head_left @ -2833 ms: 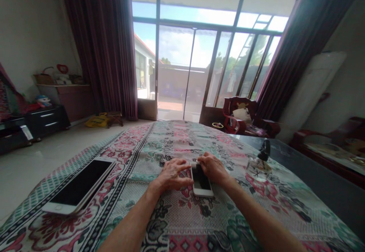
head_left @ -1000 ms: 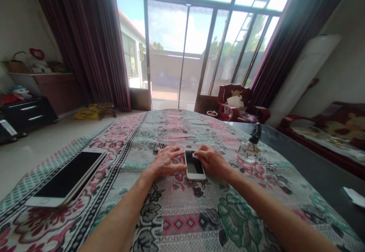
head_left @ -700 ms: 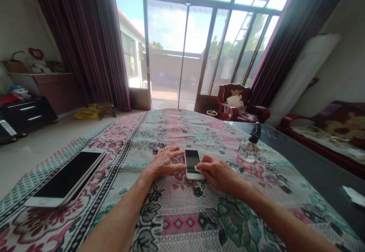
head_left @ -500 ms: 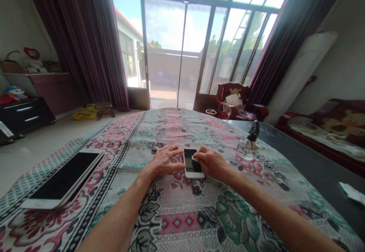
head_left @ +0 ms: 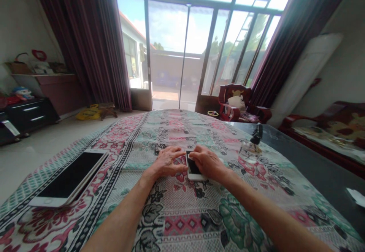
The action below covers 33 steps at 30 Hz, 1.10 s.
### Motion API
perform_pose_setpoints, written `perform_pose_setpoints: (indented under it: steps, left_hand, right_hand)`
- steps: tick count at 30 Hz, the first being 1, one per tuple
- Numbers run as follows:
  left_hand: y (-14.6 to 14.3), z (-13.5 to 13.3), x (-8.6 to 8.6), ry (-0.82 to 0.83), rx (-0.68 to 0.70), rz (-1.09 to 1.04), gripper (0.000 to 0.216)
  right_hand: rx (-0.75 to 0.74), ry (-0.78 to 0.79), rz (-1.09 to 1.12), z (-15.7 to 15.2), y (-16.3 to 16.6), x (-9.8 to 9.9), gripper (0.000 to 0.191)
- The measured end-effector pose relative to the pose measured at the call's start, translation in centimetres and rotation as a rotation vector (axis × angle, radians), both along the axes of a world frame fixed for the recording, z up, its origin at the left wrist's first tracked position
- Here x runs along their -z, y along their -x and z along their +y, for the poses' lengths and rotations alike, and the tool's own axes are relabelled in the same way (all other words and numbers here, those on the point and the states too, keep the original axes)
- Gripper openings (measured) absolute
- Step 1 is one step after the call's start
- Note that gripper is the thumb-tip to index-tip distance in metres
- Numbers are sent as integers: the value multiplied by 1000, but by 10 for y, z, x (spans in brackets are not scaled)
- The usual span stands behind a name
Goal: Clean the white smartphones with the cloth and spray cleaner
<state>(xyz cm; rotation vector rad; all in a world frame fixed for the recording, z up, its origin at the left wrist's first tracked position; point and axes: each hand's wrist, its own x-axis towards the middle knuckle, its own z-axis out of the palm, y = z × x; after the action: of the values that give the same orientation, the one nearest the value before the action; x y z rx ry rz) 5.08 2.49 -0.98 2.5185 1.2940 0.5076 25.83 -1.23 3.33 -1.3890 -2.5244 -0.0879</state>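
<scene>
A white smartphone (head_left: 196, 176) with a dark screen lies face up on the patterned tablecloth. My left hand (head_left: 168, 161) rests at its left side, fingers spread, with thumb and fingertips at the phone's edge. Over the screen, my right hand (head_left: 207, 161) is closed in a pinch on a small white wipe (head_left: 191, 155), pressed to the glass. Most of the wipe is hidden by my fingers, and the hand covers the phone's right part. To the right stands a clear spray bottle (head_left: 250, 151) with a black nozzle.
White tablets (head_left: 68, 177), one on another, lie at the left of the floral tablecloth (head_left: 188, 210). A dark table surface (head_left: 308, 168) with a white paper (head_left: 356, 196) is at the right. Beyond are a wooden chair (head_left: 238, 103) and glass doors.
My right hand has slid up and left across the phone screen with the wipe, covering more of it. My left hand stays at the phone's edge. The view has shifted slightly.
</scene>
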Motion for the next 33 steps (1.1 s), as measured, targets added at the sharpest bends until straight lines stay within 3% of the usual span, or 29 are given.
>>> perform_pose_setpoints:
  steps: [9, 22, 27, 33]
  left_hand:
    - [1, 0, -2, 4, 16, -24, 63]
    - [0, -4, -8, 29, -23, -37, 54]
    - [0, 3, 0, -51, -1, -65, 42]
    - [-2, 2, 6, -188, 15, -73, 33]
  right_hand:
    - [-148, 78, 46, -43, -8, -3, 24]
    - [116, 36, -95, 30, 19, -2, 30]
    - [189, 48, -120, 30, 26, -1, 34]
    - [179, 61, -121, 6, 26, -2, 34]
